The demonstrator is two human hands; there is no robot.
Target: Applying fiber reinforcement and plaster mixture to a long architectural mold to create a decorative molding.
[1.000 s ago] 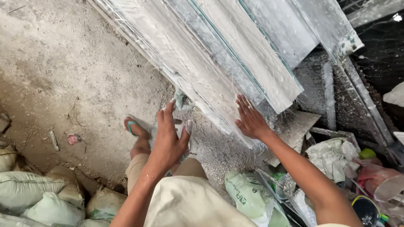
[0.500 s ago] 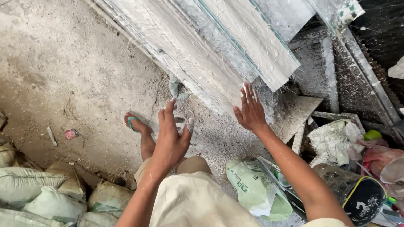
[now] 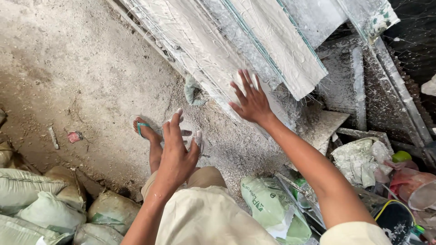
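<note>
My right hand [image 3: 250, 100] lies flat with spread fingers on the lower edge of a stack of long white plaster boards [image 3: 218, 50] with loose fibres, slanting across the top of the head view. My left hand [image 3: 177, 152] hovers open above my knee and sandalled foot [image 3: 144, 129], fingers spread, dusted white, holding nothing. It is a little short of the boards' edge. A crumpled grey-green rag [image 3: 191, 90] lies on the ground beside the stack.
Dusty concrete floor [image 3: 72, 68] spreads to the left. Filled green sacks [image 3: 41, 199] are piled at the bottom left. A green-printed bag [image 3: 268, 204], crumpled plastic, a pink tub [image 3: 415, 186] and metal rails [image 3: 390, 86] crowd the right side.
The view has shifted, so the boards sit higher in frame. My right hand slid up along the boards' edge. My left hand has lowered slightly away from the stack.
</note>
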